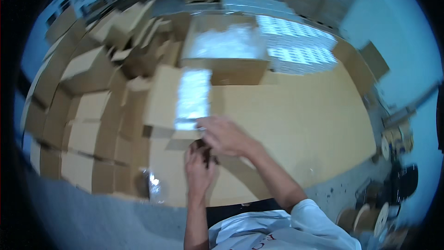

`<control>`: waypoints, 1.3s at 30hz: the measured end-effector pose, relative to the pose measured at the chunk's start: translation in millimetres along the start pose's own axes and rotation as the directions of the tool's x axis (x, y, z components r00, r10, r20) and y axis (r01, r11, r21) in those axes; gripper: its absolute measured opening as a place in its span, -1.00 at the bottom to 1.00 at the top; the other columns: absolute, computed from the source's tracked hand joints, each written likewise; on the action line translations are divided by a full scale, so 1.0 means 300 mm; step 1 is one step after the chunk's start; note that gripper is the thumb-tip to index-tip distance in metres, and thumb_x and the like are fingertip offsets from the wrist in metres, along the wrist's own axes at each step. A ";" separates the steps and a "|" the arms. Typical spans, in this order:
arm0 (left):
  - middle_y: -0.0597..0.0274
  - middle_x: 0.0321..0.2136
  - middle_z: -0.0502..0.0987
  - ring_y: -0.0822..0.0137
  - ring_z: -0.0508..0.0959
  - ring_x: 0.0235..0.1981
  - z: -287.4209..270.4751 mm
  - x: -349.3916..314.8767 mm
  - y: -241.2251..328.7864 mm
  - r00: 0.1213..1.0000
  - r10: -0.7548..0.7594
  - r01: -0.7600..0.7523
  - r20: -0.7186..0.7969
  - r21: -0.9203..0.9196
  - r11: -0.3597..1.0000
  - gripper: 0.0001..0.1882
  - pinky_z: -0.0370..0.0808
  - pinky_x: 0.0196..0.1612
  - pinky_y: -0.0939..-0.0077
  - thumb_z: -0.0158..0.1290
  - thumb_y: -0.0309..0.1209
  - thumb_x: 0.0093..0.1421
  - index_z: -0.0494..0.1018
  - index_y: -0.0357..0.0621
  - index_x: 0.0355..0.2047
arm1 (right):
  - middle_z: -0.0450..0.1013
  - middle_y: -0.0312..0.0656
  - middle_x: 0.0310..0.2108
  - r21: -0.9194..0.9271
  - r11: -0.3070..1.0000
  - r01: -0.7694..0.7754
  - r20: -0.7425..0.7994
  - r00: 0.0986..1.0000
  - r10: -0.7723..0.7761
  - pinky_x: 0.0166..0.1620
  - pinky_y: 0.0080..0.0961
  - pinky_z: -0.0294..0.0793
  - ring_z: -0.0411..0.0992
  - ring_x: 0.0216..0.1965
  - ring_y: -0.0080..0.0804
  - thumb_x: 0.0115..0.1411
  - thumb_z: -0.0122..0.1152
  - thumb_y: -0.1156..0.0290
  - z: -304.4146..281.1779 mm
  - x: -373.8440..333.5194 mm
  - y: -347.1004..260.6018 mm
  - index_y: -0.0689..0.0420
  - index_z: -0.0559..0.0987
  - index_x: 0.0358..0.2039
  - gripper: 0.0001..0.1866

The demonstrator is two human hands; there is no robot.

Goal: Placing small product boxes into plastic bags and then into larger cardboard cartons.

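Note:
A tan cardboard box (164,95) lies on the cardboard-covered table (286,125), left of the middle. On its right side rests a shiny, silvery plastic-wrapped pack (193,97). My right hand (224,135) is at the pack's near lower corner, fingers drawn together; what they pinch is blurred. Just below, my left hand (200,171) has its fingers curled about a small dark brown object (202,150). Motion blur hides what kind of object it is. The two hands are close together, the right one slightly higher.
A large open carton (238,71) behind holds clear plastic bags (226,41). Right of it stand stacked white-and-silver patterned packs (300,55). Several open cardboard boxes (83,132) crowd the left side. A crumpled clear plastic piece (156,187) lies at the near edge. Spools (370,217) stand at lower right.

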State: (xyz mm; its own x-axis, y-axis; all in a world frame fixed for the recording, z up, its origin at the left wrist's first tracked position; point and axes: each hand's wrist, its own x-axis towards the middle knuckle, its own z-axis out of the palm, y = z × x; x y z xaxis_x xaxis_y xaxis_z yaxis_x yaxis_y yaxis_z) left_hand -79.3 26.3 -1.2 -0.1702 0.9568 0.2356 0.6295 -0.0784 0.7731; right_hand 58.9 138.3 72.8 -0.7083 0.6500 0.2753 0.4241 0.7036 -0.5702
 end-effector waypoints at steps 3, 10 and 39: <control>-0.11 0.16 0.43 -0.12 0.33 0.25 0.050 0.013 0.079 0.998 0.059 -0.058 -0.017 0.024 0.998 -0.56 0.34 0.28 0.12 0.18 -0.55 0.14 0.46 -0.28 0.06 | 0.43 0.07 0.12 0.068 0.990 -0.125 -0.066 0.989 0.130 0.21 -0.09 0.32 0.37 0.14 0.07 0.38 0.01 0.27 -0.115 -0.151 -0.021 0.23 0.41 0.20 -0.54; -0.11 0.18 0.41 -0.17 0.31 0.27 0.187 0.012 0.229 0.985 0.151 -0.164 0.079 0.193 0.967 -0.58 0.23 0.33 -0.01 0.17 -0.52 0.10 0.45 -0.30 0.00 | 0.44 0.01 0.11 -0.120 0.965 -0.233 -0.279 0.941 0.192 0.23 -0.12 0.33 0.37 0.16 -0.03 0.25 0.16 0.38 -0.206 -0.689 0.210 0.18 0.48 0.09 -0.60; -0.18 0.01 0.46 -0.24 0.43 0.08 0.459 0.116 0.458 0.982 0.183 -0.188 0.044 0.310 0.932 -0.67 0.34 0.18 -0.11 0.05 -0.58 0.08 0.39 -0.29 -0.10 | 0.42 -0.19 0.00 -0.611 0.610 -0.504 -0.642 0.766 -0.011 0.05 -0.15 0.42 0.37 0.03 -0.13 0.05 0.22 0.60 -1.129 -0.528 1.445 -0.01 0.57 -0.02 -0.56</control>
State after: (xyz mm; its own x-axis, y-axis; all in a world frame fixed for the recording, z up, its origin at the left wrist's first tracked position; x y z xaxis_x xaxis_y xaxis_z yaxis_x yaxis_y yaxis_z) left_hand 105.8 87.4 32.1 -0.0184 0.9376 0.3472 0.8536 -0.1661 0.4938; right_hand 546.0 437.5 44.3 -0.1850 0.6748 0.7144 0.9606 0.2777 -0.0135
